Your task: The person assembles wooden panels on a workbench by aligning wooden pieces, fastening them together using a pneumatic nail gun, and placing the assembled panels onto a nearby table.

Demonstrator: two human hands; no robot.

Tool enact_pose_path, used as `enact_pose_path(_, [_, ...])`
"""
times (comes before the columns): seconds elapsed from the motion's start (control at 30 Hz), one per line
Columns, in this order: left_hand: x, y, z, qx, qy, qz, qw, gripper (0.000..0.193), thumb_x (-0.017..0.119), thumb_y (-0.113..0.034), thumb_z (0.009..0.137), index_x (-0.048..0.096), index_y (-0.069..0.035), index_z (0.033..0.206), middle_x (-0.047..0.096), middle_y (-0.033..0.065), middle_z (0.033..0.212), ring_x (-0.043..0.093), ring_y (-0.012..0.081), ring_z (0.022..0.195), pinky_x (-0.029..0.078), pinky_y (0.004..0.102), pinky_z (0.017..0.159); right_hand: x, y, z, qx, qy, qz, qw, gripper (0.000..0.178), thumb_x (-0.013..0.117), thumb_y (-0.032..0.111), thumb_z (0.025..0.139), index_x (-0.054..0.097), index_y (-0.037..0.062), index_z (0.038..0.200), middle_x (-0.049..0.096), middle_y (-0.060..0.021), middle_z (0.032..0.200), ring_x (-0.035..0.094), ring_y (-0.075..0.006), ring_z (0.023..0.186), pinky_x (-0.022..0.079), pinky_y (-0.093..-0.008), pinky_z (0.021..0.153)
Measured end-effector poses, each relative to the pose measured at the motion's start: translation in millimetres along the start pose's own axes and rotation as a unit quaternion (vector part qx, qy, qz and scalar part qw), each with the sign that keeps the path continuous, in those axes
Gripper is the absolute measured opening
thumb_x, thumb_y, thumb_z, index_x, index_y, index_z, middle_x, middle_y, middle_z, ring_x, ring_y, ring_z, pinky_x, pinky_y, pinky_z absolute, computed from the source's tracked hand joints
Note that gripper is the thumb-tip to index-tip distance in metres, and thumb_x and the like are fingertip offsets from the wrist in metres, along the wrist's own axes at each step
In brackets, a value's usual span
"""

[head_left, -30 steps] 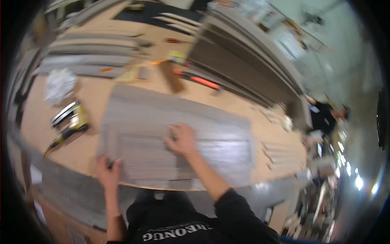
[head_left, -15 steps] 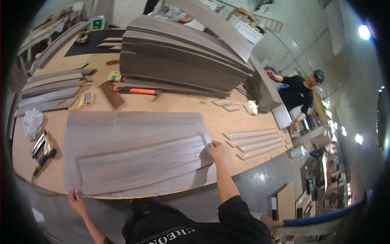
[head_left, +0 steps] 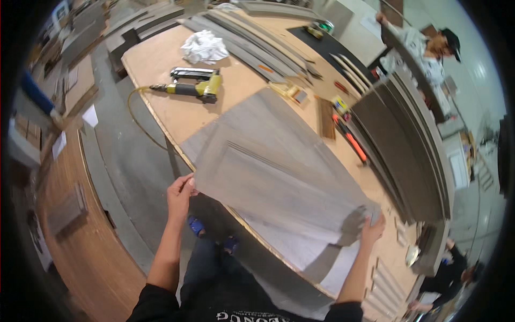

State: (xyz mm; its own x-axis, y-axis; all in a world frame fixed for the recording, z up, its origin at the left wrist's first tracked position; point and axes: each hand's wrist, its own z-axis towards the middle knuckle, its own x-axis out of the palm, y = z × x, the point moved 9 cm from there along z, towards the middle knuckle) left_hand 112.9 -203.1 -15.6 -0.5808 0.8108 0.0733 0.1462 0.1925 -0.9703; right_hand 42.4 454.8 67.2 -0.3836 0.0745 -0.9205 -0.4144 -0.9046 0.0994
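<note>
Framed grey panel [head_left: 252,177]: one, apparently tilted, above a grey board [head_left: 273,115] on the bench [head_left: 147,59]. Left grip [head_left: 179,194]: pinching the panel's near-left corner. Right grip [head_left: 371,231]: clasping its right end. Step in hand, by judgement: two-handed positioning of the panel. Next move calls for matched support at both ends. Yellow nail gun [head_left: 208,87]: beyond the left grip, untouched.

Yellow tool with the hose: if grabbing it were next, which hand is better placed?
Left, probably. The left hand holds the grey panel at the end nearer the yellow tool; the right hand is at the opposite end, farther off. Either would first have to release its grip.
</note>
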Motion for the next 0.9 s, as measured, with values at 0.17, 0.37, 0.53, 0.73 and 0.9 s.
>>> enact_pose_path(0.17, [0.6,3.7,-12.1,0.062,0.132,-0.117,0.982,0.045,0.067,0.002,0.08,0.057,0.0,0.124,0.063,0.0051,0.094,0.062,0.0123,0.089,0.049,0.0237,0.08,-40.9,308.0,-152.0,-0.364,0.249,0.306,0.843,0.065,0.081,0.027,0.065,0.057,0.0076,0.122,0.056,-0.0158,0.125,0.05,-0.0339,0.118,0.039,-0.043,0.099])
enact_pose_path(0.37, [-1.9,9.5,2.8,0.127,0.134,-0.115,0.976,0.036,0.068,0.009,0.076,0.065,0.002,0.111,0.066,0.0048,0.086,0.06,0.0076,0.083,0.049,0.0203,0.073,-52.5,449.2,-223.5,-0.473,0.225,0.369,0.768,0.054,0.081,0.024,0.066,0.062,0.0099,0.115,0.059,-0.0134,0.115,0.056,-0.0315,0.102,0.046,-0.0387,0.086])
enact_pose_path(0.53, [-0.1,13.2,9.2,0.121,0.147,-0.168,0.967,0.033,0.068,0.009,0.076,0.067,0.002,0.108,0.068,0.007,0.089,0.061,0.008,0.08,0.049,0.0204,0.072,-47.2,461.3,-230.2,-0.489,0.223,0.358,0.763,0.046,0.081,0.018,0.065,0.066,0.0096,0.107,0.062,-0.0106,0.107,0.057,-0.0287,0.095,0.047,-0.0367,0.082])
enact_pose_path(0.73, [-4.5,-7.6,0.7,0.223,0.131,-0.02,0.966,0.032,0.069,-0.002,0.078,0.066,-0.003,0.11,0.068,0.0114,0.086,0.064,0.0172,0.073,0.049,0.0254,0.066,-49.1,462.9,-230.6,-0.494,0.205,0.352,0.768,0.047,0.082,0.015,0.062,0.068,0.0121,0.107,0.059,-0.012,0.112,0.058,-0.0254,0.089,0.048,-0.0355,0.078])
enact_pose_path(0.9, [-5.1,-19.4,-6.7,0.285,0.114,0.051,0.95,0.034,0.067,-0.001,0.078,0.064,-0.001,0.112,0.067,0.0144,0.086,0.066,0.0224,0.075,0.05,0.0279,0.066,-46.9,467.4,-227.2,-0.462,0.25,0.346,0.778,0.052,0.08,0.016,0.061,0.068,0.0163,0.112,0.054,-0.015,0.125,0.055,-0.0224,0.081,0.048,-0.0344,0.072])
